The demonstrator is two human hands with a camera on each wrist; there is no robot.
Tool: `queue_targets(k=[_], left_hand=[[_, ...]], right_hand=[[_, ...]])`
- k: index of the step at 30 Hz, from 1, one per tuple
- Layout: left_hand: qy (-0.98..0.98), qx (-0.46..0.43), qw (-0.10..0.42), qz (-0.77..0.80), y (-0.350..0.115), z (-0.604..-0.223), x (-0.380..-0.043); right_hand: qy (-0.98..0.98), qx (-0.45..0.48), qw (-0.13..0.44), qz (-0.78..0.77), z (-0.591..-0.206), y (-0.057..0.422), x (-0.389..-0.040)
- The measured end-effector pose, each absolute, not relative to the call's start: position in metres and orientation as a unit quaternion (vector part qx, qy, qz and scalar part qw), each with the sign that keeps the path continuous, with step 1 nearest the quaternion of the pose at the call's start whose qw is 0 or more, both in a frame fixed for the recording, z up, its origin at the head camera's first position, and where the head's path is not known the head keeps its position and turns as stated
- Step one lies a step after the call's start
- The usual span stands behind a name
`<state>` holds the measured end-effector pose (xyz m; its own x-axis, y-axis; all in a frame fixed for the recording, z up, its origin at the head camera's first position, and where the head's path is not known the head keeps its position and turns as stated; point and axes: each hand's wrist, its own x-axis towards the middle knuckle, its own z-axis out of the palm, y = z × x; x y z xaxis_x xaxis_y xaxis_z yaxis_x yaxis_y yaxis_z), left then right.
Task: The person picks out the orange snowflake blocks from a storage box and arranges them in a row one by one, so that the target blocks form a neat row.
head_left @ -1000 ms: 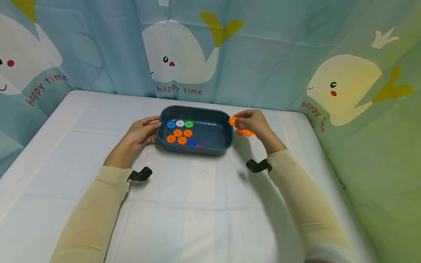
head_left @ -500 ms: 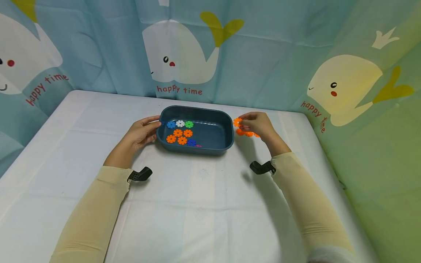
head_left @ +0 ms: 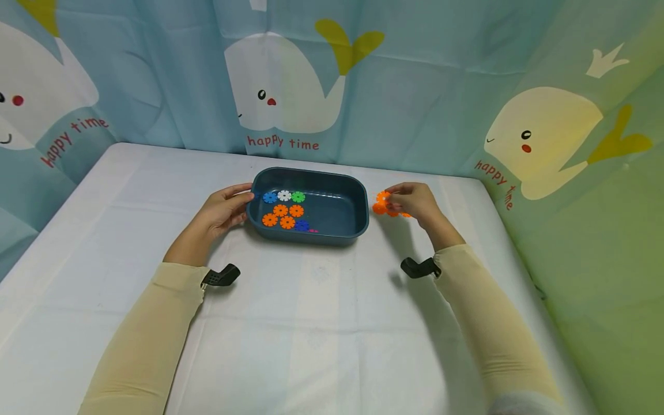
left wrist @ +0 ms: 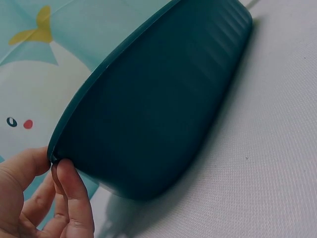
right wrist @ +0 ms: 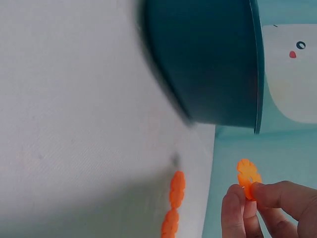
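The orange disc (right wrist: 246, 173) between the fingertips of the right hand (head_left: 415, 202) is probably very light thin plastic, stiff with a slight flex, and smooth enough to slip or turn if held too loosely. It should take ordinary handling without breaking, and its notched edge likely gives a fair grip. The best hold is by the rim, thumb on one face and finger on the other, which is how the right hand pinches it, clear of the cloth. The disc is just beyond the tub (head_left: 332, 238), at about three o'clock from it.

The tub likely weighs little and feels rigid, with a slick wall; its lip is the sensible place to hold. The left hand (head_left: 223, 210) pinches that lip at nine o'clock, thumb and fingers on either side.

The held disc is bright orange, flat and round, with slots cut around the edge like petals (rather like a small flower). More orange discs (head_left: 379, 208) lie near it on the cloth (head_left: 321, 323), partly hidden by the hand. Inside the dark blue-green tub, towards its nine o'clock side, are a blue disc (head_left: 270, 197), a white disc (head_left: 283, 196), a green disc (head_left: 298, 196), four orange ones, a darker blue disc (head_left: 302, 225) and a pink piece (head_left: 313, 231), mostly hidden.
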<state>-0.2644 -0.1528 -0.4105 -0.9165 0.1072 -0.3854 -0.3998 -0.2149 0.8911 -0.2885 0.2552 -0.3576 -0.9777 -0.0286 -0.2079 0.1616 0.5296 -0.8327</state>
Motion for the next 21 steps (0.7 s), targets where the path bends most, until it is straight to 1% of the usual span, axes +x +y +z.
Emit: queue_targets(k=[13,21], left_hand=[[0.602,-0.124,0.165,0.771,-0.153,-0.410,-0.263],[0.597,-0.124,0.167,0.775,-0.152,-0.408,-0.263]], right_hand=[[0.870,0.054,0.095,-0.481,-0.363,0.274,-0.290],[0.844,0.063,0.097,-0.523,-0.366,0.285,-0.290]])
